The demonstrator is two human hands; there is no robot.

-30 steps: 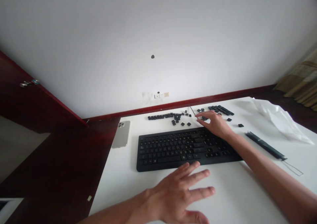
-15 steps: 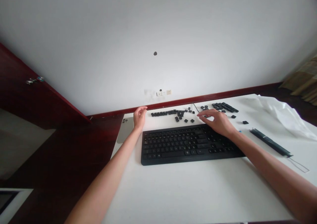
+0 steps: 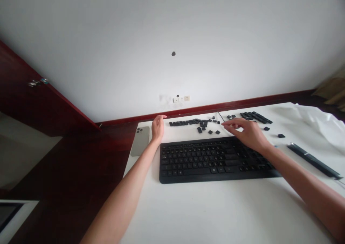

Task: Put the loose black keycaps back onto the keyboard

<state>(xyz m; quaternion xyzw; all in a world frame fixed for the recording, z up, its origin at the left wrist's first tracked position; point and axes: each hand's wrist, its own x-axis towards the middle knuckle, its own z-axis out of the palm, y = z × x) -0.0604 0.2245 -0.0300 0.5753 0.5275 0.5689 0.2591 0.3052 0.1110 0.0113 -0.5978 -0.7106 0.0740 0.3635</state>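
Note:
A black keyboard (image 3: 196,159) lies on the white table with some of its key positions bare on the right side. My right hand (image 3: 246,132) hovers over the keyboard's far right edge, thumb and forefinger drawn together in a pinch. Whatever sits between those fingertips is too small to make out. Just beyond the keyboard's far left corner, my left hand (image 3: 158,128) rests on its side with loosely bent fingers and nothing visible in it. A row of black keycaps (image 3: 183,123) runs to the right of it. More loose keycaps (image 3: 214,132) are scattered between the hands.
At the table's left edge lies a grey phone (image 3: 140,141). Grouped keycaps (image 3: 256,117) sit at the far right. A long dark bar (image 3: 314,160) lies right of my forearm, and crumpled white sheeting (image 3: 320,123) covers the right side. A thin cable (image 3: 221,116) crosses the back edge.
The view has shifted, so the table and its things sit further right in the picture. My right thumb and forefinger are closer together. My left hand stays beside the keyboard.

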